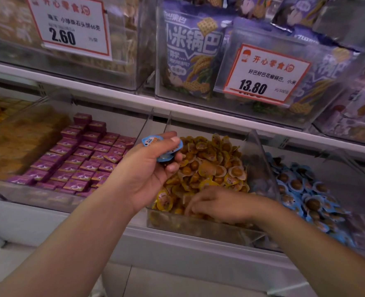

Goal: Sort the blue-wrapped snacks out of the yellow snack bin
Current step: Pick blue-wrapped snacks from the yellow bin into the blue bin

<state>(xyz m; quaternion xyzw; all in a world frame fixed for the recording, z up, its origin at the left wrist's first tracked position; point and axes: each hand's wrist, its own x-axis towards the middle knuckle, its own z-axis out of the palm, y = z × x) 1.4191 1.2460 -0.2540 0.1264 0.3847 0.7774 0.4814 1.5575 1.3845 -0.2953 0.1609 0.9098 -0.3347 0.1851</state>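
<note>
My left hand (pixel 147 168) is raised palm-up over the left edge of the yellow snack bin (pixel 198 226), fingers curled around a few blue-wrapped snacks (pixel 161 146), thumb pressed on top of them. My right hand (pixel 215 203) is down in the front of the bin, palm down, fingers buried among the yellow-wrapped snacks (pixel 209 166); blurred, so I cannot tell whether it has hold of anything. To the right, past a clear divider (pixel 260 166), lies a bin of blue-wrapped pieces (pixel 305 189). Left of the yellow bin: pink boxes (pixel 80 159) in rows. Shelf above: purple bags (pixel 190 52) and a price tag (pixel 265 73) reading 13.80.
</note>
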